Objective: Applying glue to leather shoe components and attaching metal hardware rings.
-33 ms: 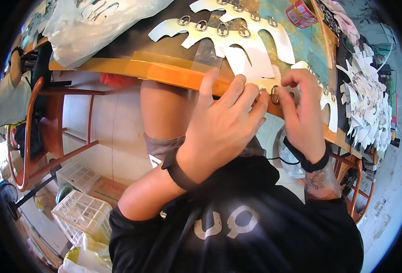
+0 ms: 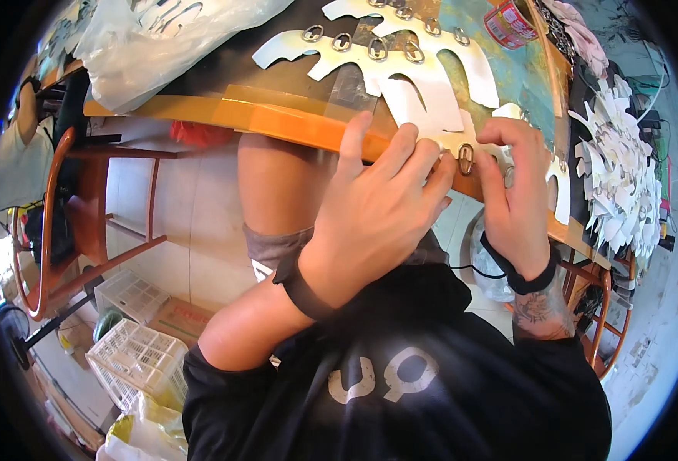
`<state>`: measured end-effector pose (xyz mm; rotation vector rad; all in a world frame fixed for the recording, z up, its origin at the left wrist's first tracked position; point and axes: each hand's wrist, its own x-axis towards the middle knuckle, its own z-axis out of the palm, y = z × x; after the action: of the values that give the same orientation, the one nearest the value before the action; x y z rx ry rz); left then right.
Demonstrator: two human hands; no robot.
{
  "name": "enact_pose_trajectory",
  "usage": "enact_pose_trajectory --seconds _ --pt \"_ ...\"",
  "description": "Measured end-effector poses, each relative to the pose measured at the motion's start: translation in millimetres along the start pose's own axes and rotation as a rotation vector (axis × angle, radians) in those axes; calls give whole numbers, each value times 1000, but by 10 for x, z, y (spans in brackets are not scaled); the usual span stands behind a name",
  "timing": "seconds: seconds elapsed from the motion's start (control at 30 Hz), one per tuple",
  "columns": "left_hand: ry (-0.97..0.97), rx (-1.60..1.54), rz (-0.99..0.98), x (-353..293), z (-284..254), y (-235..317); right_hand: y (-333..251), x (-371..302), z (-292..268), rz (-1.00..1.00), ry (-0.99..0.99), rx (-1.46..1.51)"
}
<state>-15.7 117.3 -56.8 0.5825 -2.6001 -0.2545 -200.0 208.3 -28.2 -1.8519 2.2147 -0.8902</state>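
Note:
My left hand (image 2: pixel 381 196) is bent over the table's front edge, with its thumb and index finger closed on the near edge of a white cut piece (image 2: pixel 452 140). Its little finger sticks up. An oval metal ring (image 2: pixel 465 158) lies on that piece between my two hands. Just right of the ring is my right hand (image 2: pixel 517 196), thumb and curled index finger a little apart, nothing visible between them. Beyond lie more white pieces (image 2: pixel 431 104) with curved prongs, metal rings (image 2: pixel 378 50) along their upper edges. My right hand partly covers another ringed piece (image 2: pixel 559 192).
A clear plastic bag (image 2: pixel 147 58) rests on the table at the far left. A red tin (image 2: pixel 508 27) stands at the back right, near a big heap of white pieces (image 2: pixel 619 169). White plastic crates (image 2: pixel 139 361) and a wooden chair (image 2: pixel 85 215) are at left, by another person's arm (image 2: pixel 25 115).
My right hand has shifted slightly right, off the ring, which now shows more fully. The left hand stays almost where it was.

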Motion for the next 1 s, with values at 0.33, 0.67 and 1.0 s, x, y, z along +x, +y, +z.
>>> enact_pose_trajectory --seconds 0.33,0.67,1.0 --pt "-36 300 71 -123 4 167 -170 -127 -124 -173 -132 -261" --pt "-43 124 64 -391 -194 145 -243 -247 -154 -280 -269 -420" --pt "34 60 36 -314 -77 115 -287 -303 -106 -282 -241 -439"
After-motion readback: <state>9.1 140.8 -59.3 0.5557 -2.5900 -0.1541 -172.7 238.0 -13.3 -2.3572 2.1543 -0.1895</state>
